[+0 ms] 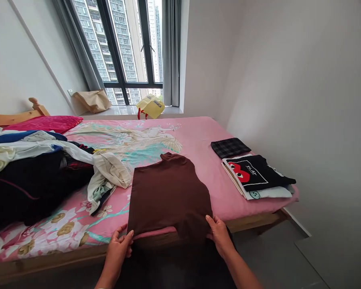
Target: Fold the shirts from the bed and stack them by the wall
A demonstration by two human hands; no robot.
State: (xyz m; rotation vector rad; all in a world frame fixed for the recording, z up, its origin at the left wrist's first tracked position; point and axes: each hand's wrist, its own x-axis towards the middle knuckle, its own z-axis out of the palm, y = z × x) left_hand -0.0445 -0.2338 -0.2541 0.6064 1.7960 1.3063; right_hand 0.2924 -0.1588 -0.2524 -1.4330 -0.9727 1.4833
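Bedroom of a high-rise flat. Wooden-framed bed (252, 220) under a pink floral sheet (198, 136), heaped with unfolded clothes (33, 180) at left and a folded stack (258, 176) at right. Magenta pillow (45, 122) near the headboard (15, 117). Tall dark-framed window (123, 48) with grey curtain (171, 52), facing apartment towers (92, 32); brown paper bag (93, 101) and yellow bag (151, 106) on the sill (123, 110).

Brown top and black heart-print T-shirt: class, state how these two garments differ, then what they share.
The brown top is spread open, its hem gripped by the left hand and right hand; the black T-shirt is folded, untouched, atop a stack. The brown top is plain; the black T-shirt bears a red heart. Both lie on the pink bed.
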